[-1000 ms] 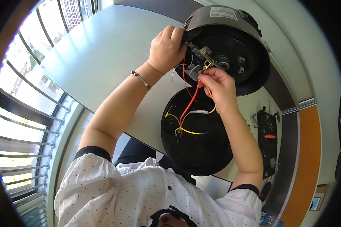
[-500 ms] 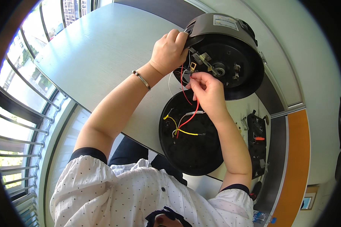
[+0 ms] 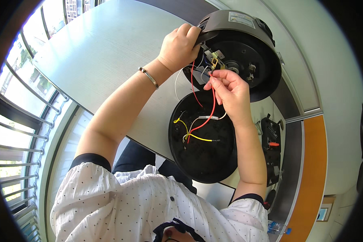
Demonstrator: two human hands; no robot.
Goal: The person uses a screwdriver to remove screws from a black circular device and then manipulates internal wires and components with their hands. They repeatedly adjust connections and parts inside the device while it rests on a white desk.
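Head view: step in hand looks like fitting the red wire (image 3: 214, 103) near the metal bracket (image 3: 214, 63) inside the cooker body (image 3: 220, 20); next move likely needs a steady body and exact lining-up of the wire end. Left hand (image 3: 179, 46) closed on the cooker body's rim, body tilted, underside exposed. Right hand (image 3: 232, 92), apart from left, thumb and fingertips pinching the red wire; bracket contact can't tell. Black cover (image 3: 207, 163) sits nearer, yellow wire (image 3: 199, 139) over it.

Left hand (image 3: 179, 47): grips the grey housing (image 3: 222, 22) at its edge
Right hand (image 3: 232, 92): pinches the red wire (image 3: 214, 101) near a brass terminal (image 3: 214, 63)
Black cover (image 3: 205, 163): at the counter's (image 3: 125, 48) edge, yellow wires (image 3: 199, 138) inside
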